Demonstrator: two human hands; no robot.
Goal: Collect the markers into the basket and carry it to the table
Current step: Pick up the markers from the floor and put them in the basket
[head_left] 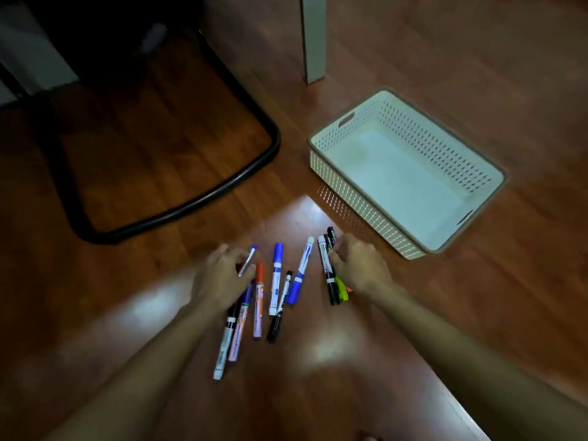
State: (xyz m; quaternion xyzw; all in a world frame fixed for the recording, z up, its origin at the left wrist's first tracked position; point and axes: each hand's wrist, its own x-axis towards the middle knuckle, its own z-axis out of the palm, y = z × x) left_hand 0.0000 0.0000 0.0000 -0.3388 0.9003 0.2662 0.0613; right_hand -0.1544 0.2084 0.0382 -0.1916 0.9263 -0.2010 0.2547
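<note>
Markers [276, 281] lie fanned across the wooden floor [159, 173], roughly parallel and pointing away from the person crouched over them, while the perforated cream basket [366, 198] sits with nothing in it just beyond and to the right. At the left of the fan, the left hand [219, 276] curls over a slim blue-tipped pen [248, 261], its grip pinched around the barrel, with a red-capped marker [259, 300] and two longer ones running out from under the palm. At the right, the right hand [358, 265] closes its grip on a bunch of black-and-white markers [325, 259], a yellow highlighter [341, 289] poking out beneath the wrist. Three markers in the middle, two of them blue-capped, lie untouched between the two hands. Judging by the scene, the collecting has only begun, and it would go best if each hand raked its side of the fan into one tight bundle, barrels aligned, before lifting; a loose handful of round barrels is likely to slip or roll. The right-hand bunch lies near the basket's front corner, so a short swing would drop it in; the left-hand catch has farther to travel across the remaining markers. A black chair base [197, 198] curves over the floor to the left, and a pale leg [313, 39], perhaps of the worktop, stands behind the basket.
</note>
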